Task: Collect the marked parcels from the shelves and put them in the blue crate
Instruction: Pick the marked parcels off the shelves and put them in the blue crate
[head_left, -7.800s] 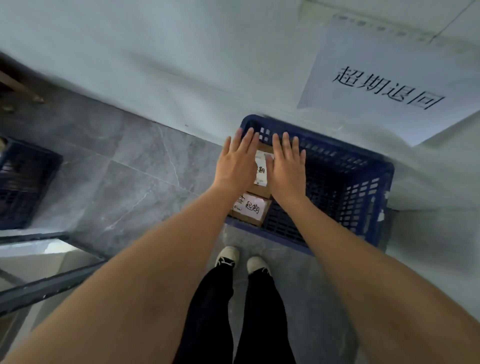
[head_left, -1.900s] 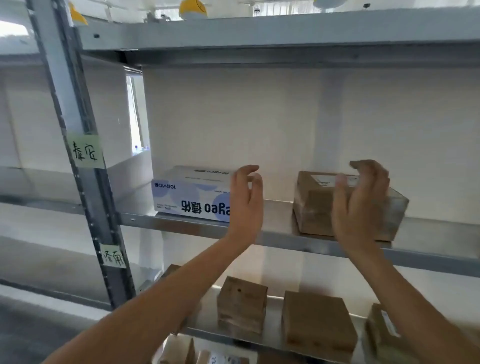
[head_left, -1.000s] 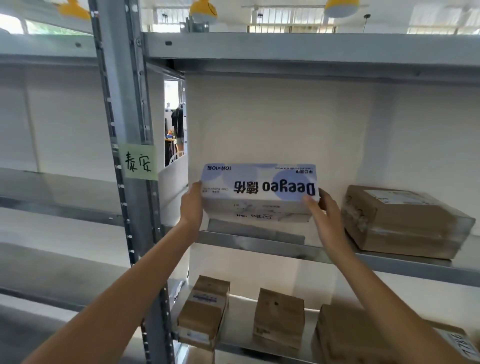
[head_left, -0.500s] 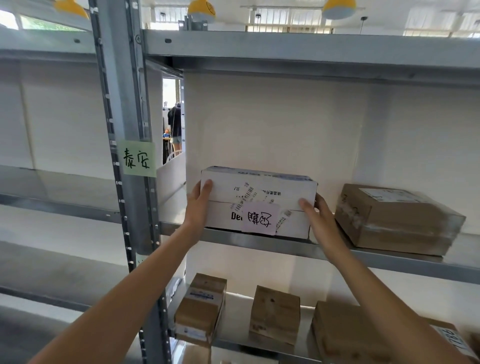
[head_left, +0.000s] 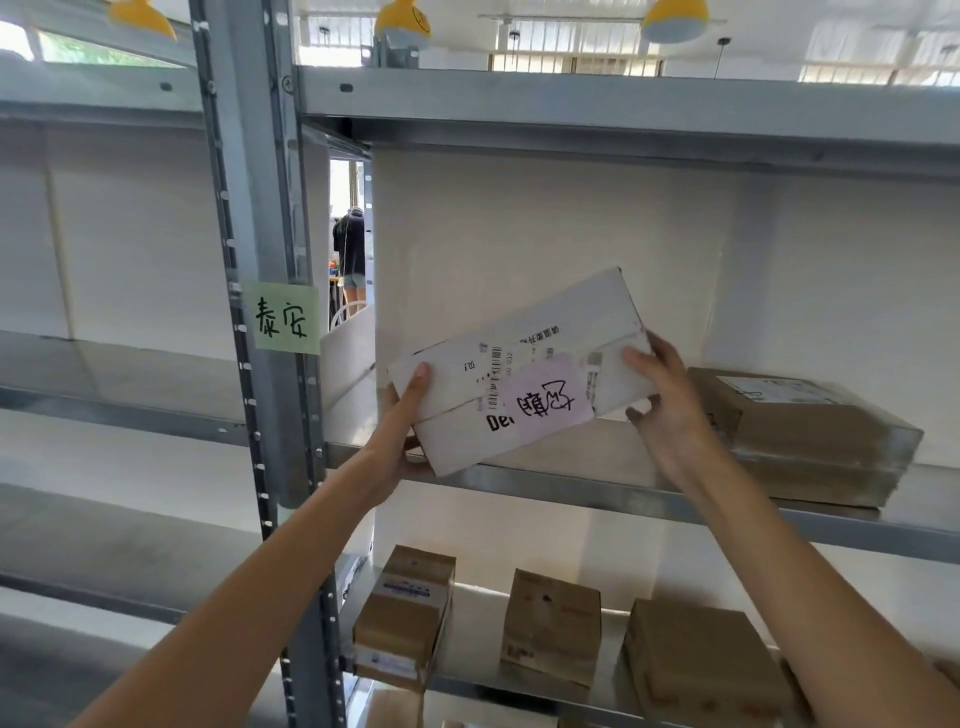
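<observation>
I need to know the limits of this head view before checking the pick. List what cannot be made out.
- Blue crate: out of frame.
- White parcel: print on its shipping label too small to read; the pink note covers part of its printed name.
- Left hand: its grip is partly hidden behind the parcel.
- Brown box on the same shelf: label blurred, no mark discernible.
- Lower-shelf boxes: cut off by the bottom edge; marks unseen.

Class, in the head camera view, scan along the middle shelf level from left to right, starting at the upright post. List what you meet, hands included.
Green handwritten label → left hand → white parcel with pink note → right hand → brown cardboard parcel.
</observation>
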